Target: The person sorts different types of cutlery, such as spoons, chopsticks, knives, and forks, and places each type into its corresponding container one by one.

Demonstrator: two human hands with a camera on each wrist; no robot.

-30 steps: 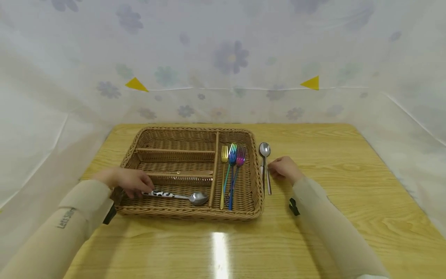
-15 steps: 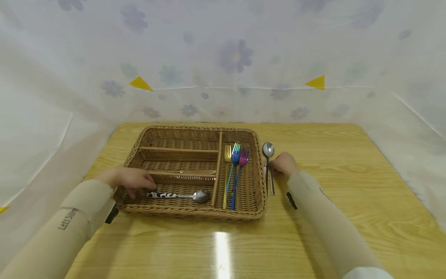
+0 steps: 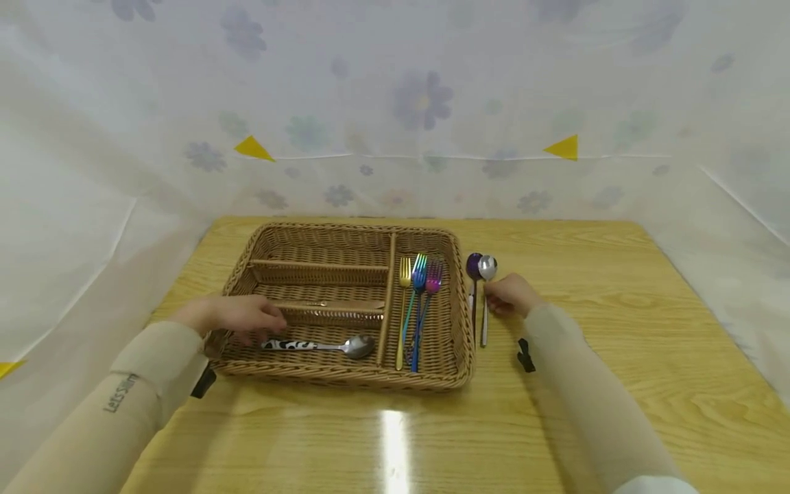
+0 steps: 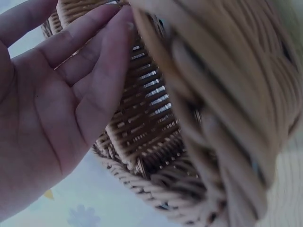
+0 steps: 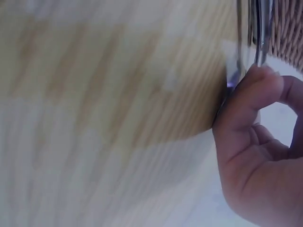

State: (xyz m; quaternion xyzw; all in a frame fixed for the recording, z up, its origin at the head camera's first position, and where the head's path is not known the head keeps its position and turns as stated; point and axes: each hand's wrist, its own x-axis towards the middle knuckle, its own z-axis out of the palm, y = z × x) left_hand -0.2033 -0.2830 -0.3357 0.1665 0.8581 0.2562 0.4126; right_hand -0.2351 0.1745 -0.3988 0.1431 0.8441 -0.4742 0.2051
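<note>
In the head view my left hand [image 3: 243, 318] is over the front left of the wicker cutlery basket [image 3: 345, 376], fingers loosely extended. Just below its fingertips, a spoon with a black-and-white patterned handle [image 3: 290, 345] lies in the front compartment. The left wrist view has that palm [image 4: 42, 113] beside the woven rim, gripping nothing. Right of the basket, my right hand [image 3: 512, 293] pinches the handle of a silver spoon [image 3: 487, 267] between thumb and fingers. A dark purple spoon [image 3: 474, 266] lies alongside on the table. In the right wrist view the fingers [image 5: 251, 99] curl at the handles.
Gold, blue and purple forks [image 3: 418, 281] lie in the basket's right compartment. Something shiny shows along the front wicker divider [image 3: 333, 307]. A white piece [image 3: 471, 302], partly hidden, lies by the spoons. The wooden table [image 3: 586, 261] meets a flowered curtain [image 3: 426, 185].
The silver spoon has shifted right, off the purple spoon that it overlapped, with my right hand at it. My left hand has lifted slightly away from the patterned spoon handle.
</note>
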